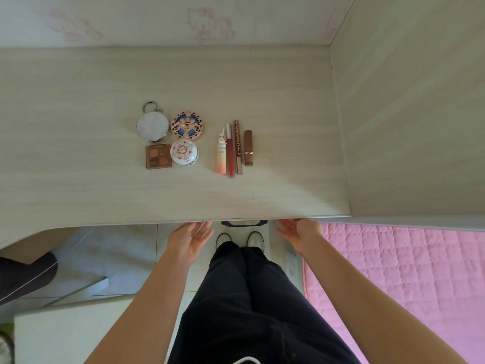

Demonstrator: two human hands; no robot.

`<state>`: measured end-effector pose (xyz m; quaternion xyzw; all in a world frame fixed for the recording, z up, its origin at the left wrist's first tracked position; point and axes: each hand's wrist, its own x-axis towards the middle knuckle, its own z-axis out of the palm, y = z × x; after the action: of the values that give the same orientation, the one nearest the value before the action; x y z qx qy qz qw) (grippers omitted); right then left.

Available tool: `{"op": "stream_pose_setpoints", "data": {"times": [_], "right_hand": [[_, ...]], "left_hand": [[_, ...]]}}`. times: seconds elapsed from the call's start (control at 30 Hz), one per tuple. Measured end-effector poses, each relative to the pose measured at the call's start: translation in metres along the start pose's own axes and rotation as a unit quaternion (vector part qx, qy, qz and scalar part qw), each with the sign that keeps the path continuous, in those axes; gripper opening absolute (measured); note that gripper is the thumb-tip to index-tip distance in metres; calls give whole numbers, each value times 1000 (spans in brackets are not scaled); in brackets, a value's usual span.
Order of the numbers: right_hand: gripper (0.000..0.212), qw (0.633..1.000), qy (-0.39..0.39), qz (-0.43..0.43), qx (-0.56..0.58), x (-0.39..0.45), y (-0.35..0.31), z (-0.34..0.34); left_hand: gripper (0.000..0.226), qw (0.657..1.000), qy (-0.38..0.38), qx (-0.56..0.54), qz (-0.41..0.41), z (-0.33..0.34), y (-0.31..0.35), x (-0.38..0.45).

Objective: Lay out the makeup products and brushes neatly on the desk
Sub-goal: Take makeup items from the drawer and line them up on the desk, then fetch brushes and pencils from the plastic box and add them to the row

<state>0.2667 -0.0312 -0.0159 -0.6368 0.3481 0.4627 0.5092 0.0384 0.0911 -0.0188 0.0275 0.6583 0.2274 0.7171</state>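
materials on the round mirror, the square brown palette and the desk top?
Round mirror: glass face in a shiny metal-looking rim, which glints silver. Square brown palette: likely clear plastic lid, since the powder pans show through it. Desk: matte pale wood-grain surface, probably laminate, going by its even printed streaks.

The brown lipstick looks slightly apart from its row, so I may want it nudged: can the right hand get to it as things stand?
Probably yes. The right hand is open below the desk edge, and bare desktop lies between it and the brown lipstick; nothing blocks the way.
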Motion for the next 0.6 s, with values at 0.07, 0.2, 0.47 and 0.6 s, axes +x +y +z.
{"op": "stream_pose_setpoints", "data": {"times": [0.07, 0.2, 0.47, 0.6], "right_hand": [[38, 1000, -1, -8, -29, -2, -1, -1], [28, 993, -9, -38, -115, -3, 1, -7], [33, 890, 31, -200, -408, -13, 18, -27], [36, 866, 36, -261, -425, -35, 33, -33]], "left_hand": [[19, 999, -15, 36, 10, -3, 1, 0], [28, 989, -34, 142, 33, -6, -1, -7], [21, 938, -80, 336, 3, 32, -20, -30], [17, 915, -129, 381, -26, 56, -31, -45]]}}
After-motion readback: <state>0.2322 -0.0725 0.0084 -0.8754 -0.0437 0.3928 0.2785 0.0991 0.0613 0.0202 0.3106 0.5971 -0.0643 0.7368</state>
